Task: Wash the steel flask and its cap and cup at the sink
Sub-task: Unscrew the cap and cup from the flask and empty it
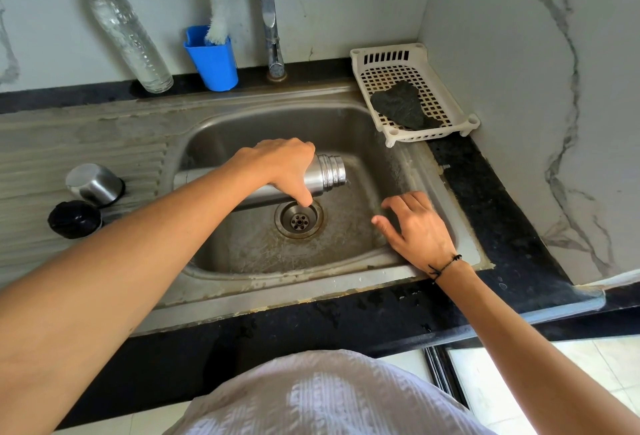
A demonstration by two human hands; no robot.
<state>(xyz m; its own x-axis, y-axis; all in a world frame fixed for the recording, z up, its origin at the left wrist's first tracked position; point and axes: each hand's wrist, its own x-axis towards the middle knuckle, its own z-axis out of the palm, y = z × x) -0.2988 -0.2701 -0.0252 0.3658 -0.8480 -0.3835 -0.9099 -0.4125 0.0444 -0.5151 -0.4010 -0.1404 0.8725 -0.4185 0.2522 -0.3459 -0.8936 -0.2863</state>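
Observation:
My left hand (280,166) grips the steel flask (323,175) from above and holds it lying sideways over the sink basin (346,133), its threaded open mouth pointing right. The flask's body is partly hidden under my hand and forearm. My right hand (414,227) hovers open over the basin's right side, fingers spread, holding nothing. The steel cup (93,183) stands upside down on the ribbed drainboard (86,154) at the left. The black cap (74,219) lies just in front of the cup.
The drain (299,220) sits below the flask. A tap (268,15) rises behind the sink. A blue holder (213,59) with a bottle brush and a plastic water bottle (126,33) stand at the back. A white basket (412,88) with a dark scrubber is at the right.

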